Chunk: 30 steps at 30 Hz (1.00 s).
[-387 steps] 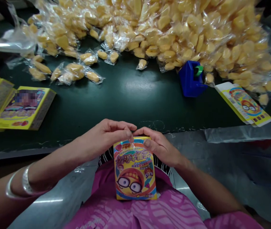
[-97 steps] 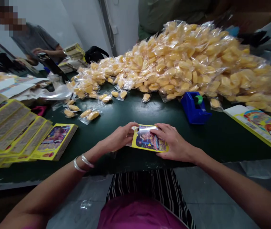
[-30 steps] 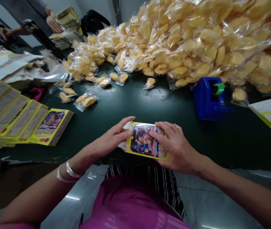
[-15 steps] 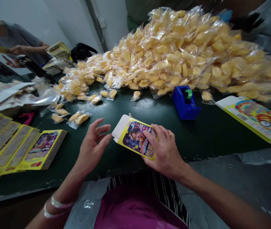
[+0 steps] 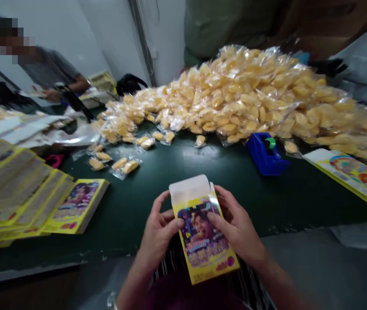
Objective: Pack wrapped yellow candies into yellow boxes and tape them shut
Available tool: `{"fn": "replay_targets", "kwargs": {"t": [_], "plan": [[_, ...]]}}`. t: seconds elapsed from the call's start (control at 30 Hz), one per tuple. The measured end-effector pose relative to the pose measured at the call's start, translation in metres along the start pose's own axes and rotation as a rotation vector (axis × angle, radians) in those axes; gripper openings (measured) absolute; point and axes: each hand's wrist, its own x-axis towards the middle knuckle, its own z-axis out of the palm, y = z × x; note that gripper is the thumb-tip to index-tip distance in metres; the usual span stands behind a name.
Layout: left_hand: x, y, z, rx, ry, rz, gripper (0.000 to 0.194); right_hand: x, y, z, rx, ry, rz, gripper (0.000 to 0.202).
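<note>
While the left hand (image 5: 157, 239) and right hand (image 5: 243, 234) grasp its 2 long sides, the yellow carton (image 5: 202, 234) is near-left of the blue tape dispenser (image 5: 262, 157), its long axis slanting slightly left toward 1 raised white flap (image 5: 189, 190) at the far end.

The head view looks forward and down from above the person's lap, with the yellow box (image 5: 202, 241) nearest, close below at lower centre. It faces across the dark green table (image 5: 177, 163) to the heaped packets (image 5: 235, 94) at upper right and the pale wall (image 5: 83, 30), farther off, at upper left.
</note>
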Motion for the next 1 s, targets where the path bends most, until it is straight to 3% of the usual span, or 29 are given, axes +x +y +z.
{"fn": "replay_targets", "kwargs": {"t": [0.1,0.27,0.37,0.47,0.53,0.67,0.77,0.87,0.93,1.0], "plan": [[-0.008,-0.011,-0.002,0.015,0.095,0.043,0.09,-0.004,0.019,0.011,0.09,0.079,0.066,0.053],[-0.016,-0.029,-0.017,0.037,-0.027,0.078,0.048,-0.025,0.048,0.005,0.171,-0.042,0.072,0.04],[-0.033,-0.027,-0.019,0.1,-0.071,-0.021,0.04,-0.051,0.043,-0.002,0.111,-0.084,0.117,0.024],[-0.046,-0.021,-0.018,0.305,0.024,-0.042,0.027,-0.073,0.031,-0.001,-0.054,0.076,0.114,0.019],[-0.049,-0.019,-0.02,0.439,0.065,0.016,0.019,-0.08,0.026,0.001,-0.149,0.148,0.017,0.019],[-0.049,-0.018,-0.028,0.546,0.027,0.139,0.006,-0.08,0.022,0.005,-0.194,0.149,-0.093,0.018],[-0.051,-0.018,-0.031,0.389,0.038,0.107,0.003,-0.075,0.018,0.007,-0.095,0.147,-0.061,0.012],[-0.052,-0.013,-0.031,0.228,0.059,0.051,0.013,-0.07,0.014,0.006,0.069,0.11,0.006,0.029],[-0.051,-0.006,-0.03,0.3,-0.001,0.041,0.013,-0.068,0.012,0.003,0.063,0.047,-0.005,0.028],[-0.05,0.003,-0.028,0.433,-0.118,0.044,0.006,-0.068,0.01,-0.001,0.012,0.011,-0.029,0.015]]}}
